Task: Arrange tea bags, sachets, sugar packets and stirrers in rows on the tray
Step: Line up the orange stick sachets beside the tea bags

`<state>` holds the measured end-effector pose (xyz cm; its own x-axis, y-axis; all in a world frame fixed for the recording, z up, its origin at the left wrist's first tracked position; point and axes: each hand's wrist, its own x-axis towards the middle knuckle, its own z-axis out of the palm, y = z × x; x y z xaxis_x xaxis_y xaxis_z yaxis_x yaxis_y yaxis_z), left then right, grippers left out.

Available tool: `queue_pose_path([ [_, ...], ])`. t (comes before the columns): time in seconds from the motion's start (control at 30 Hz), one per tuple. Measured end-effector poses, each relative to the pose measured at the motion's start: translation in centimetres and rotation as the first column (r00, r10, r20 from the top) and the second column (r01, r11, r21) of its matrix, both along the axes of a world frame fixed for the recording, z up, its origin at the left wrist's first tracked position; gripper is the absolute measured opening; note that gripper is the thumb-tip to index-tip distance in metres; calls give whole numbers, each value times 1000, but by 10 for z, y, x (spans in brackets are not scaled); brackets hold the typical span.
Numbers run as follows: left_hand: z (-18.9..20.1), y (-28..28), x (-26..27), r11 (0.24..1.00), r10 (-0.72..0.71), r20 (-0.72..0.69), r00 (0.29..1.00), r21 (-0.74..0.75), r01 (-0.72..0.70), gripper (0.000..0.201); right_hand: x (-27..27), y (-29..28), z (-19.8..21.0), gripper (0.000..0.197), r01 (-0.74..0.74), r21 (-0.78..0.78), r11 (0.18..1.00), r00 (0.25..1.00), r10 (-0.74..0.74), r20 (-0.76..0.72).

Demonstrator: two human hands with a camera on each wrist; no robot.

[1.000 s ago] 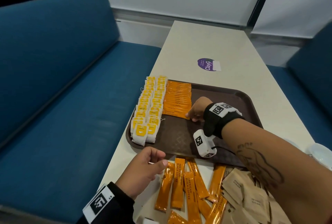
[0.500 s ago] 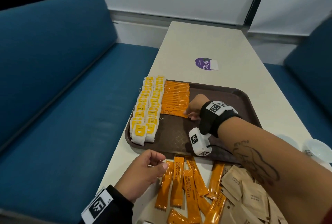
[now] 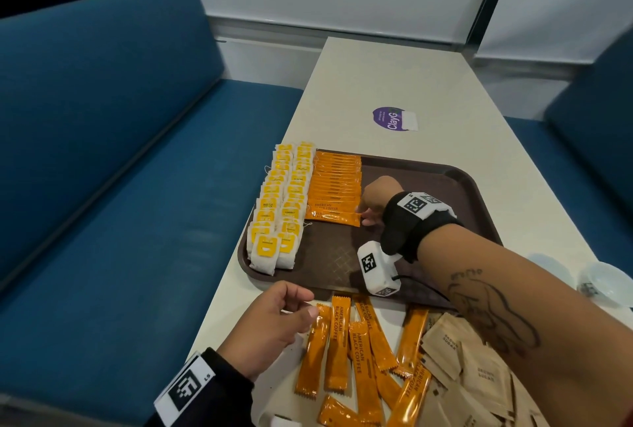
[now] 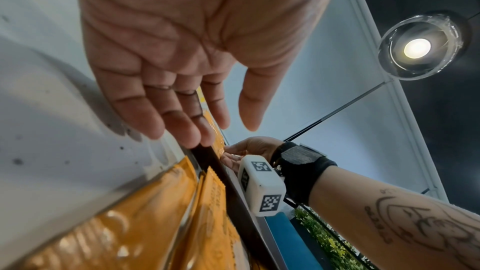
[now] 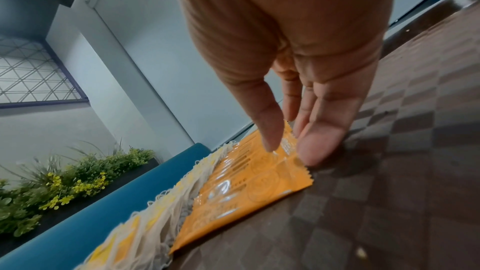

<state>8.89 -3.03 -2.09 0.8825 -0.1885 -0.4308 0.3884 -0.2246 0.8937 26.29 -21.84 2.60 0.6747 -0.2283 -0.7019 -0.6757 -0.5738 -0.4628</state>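
A brown tray [image 3: 445, 176] lies on the white table. Two rows of yellow-tagged tea bags [image 3: 284, 207] fill its left side, with a row of orange coffee sachets [image 3: 337, 180] beside them. My right hand [image 3: 364, 217] is on the tray, its straight fingertips [image 5: 317, 149] touching the right end of the nearest sachet [image 5: 259, 182] in that row. My left hand [image 3: 305, 306] rests on the table at the tray's front edge, fingers relaxed and holding nothing [image 4: 221, 128]. Loose orange sachets [image 3: 342, 344] and brown sugar packets [image 3: 462, 358] lie in a heap in front of the tray.
Blue benches [image 3: 120, 187] flank the table on both sides. A purple sticker [image 3: 394, 118] sits on the table beyond the tray. A clear plastic cup [image 3: 606, 283] lies at the table's right edge. The tray's right half is bare.
The right hand has stayed at the near end of the sachet row, shifting only slightly. The left hand has barely moved by the tray's front edge.
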Motion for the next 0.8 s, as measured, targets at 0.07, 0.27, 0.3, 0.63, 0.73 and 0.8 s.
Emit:
queue_pose_path([
  [0.07, 1, 0, 0, 1000, 5, 2, 1000, -2, -5, 11, -3, -1, 2, 37, 19, 5, 1000, 1000, -19, 0],
  [0.27, 1, -2, -2, 1000, -11, 5, 1000, 8, 11, 9, -2, -3, -11, 37, -105, -180, 978, 982, 131, 138],
  [0.3, 0, -3, -2, 1000, -11, 1, 1000, 5, 11, 9, 0, -1, -12, 36, -145, -262, 954, 967, 193, 169],
  [0.63, 2, 1, -1, 1000, 1, -19, 1000, -12, -2, 11, 10, 1, -6, 31, -207, -213, 955, 975, 220, 39],
  [0.73, 2, 3, -1, 1000, 9, -20, 1000, -12, -9, 11, 11, 4, -4, 29, -196, -205, 959, 978, 206, 27],
  [0.8, 2, 4, -1, 1000, 9, -19, 1000, -2, -9, 11, 8, 1, -2, 33, -203, -221, 954, 974, 220, 53],
])
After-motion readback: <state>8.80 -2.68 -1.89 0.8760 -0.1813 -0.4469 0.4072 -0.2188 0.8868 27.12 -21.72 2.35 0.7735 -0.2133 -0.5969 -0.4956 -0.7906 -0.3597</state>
